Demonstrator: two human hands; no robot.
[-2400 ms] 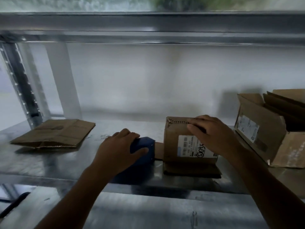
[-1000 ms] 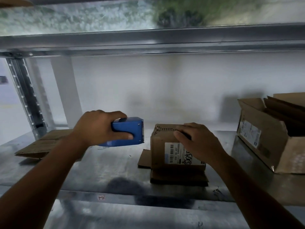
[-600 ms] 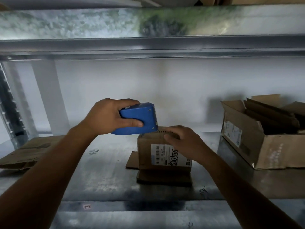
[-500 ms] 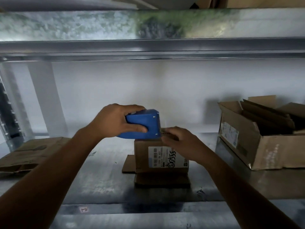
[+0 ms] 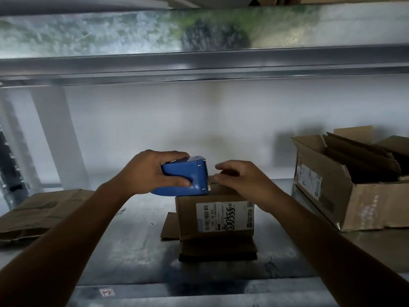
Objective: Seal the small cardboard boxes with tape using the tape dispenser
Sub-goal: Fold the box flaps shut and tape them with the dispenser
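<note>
Tape dispenser gripped in left hand over small box on metal shelf; right hand relaxed.

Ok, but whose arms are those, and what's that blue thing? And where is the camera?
There is no machine here: those are a person's two arms. The camera sits on their head, so this one picture looks forward and down at their hands. The left hand grips a blue tape dispenser, a tool that rolls out sticky tape, just above a small cardboard box. The right hand is at the box's top, beside the dispenser's toothed edge; whether it pinches any tape, I cannot tell. Everything stands on a metal shelf. A flattened cardboard piece lies to the left, and a bigger open box stands to the right.
</note>
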